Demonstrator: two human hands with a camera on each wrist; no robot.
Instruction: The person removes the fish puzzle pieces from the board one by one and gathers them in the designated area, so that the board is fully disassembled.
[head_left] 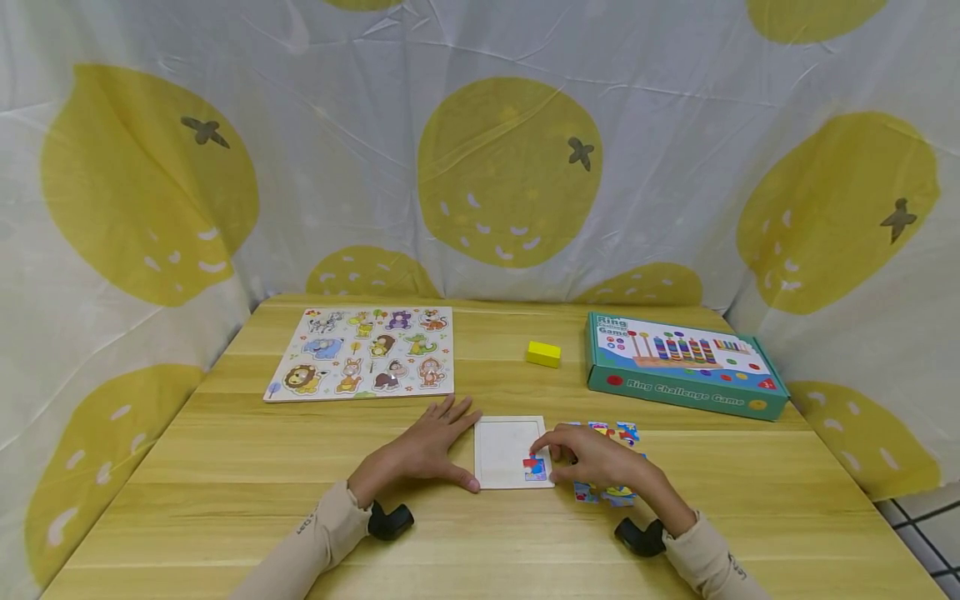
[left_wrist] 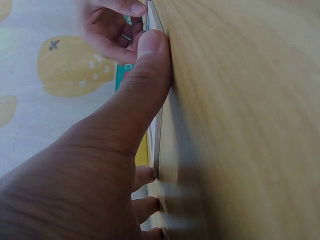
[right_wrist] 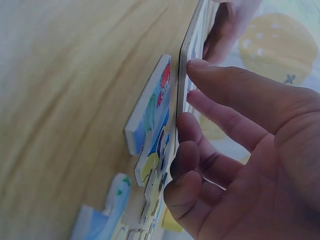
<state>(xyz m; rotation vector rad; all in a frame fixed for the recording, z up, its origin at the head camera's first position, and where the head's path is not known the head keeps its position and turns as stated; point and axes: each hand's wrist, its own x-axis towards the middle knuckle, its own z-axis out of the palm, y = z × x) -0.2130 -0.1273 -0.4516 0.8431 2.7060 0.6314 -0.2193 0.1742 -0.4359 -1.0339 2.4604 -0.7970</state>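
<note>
A shallow white puzzle tray (head_left: pixel 501 450) lies on the table in the head view, with a red-and-blue jigsaw piece (head_left: pixel 535 472) in its lower right corner. My left hand (head_left: pixel 431 446) is spread along the tray's left side, thumb and index fingertips at its edge. From the right, my right hand (head_left: pixel 596 454) reaches over the rim, its index fingertip at the top of the piece and its thumb at the tray's edge. Its other fingers curl inward in the right wrist view. Several loose jigsaw pieces (right_wrist: pixel 152 115) lie under and beside that hand, partly hidden.
An animal puzzle board (head_left: pixel 367 354) lies at the back left of the wooden table (head_left: pixel 187 492). Behind the tray sits a yellow block (head_left: pixel 543 354). A green Ring Challenge Game box (head_left: pixel 684 365) is at the back right, before a lemon-patterned cloth (head_left: pixel 510 175).
</note>
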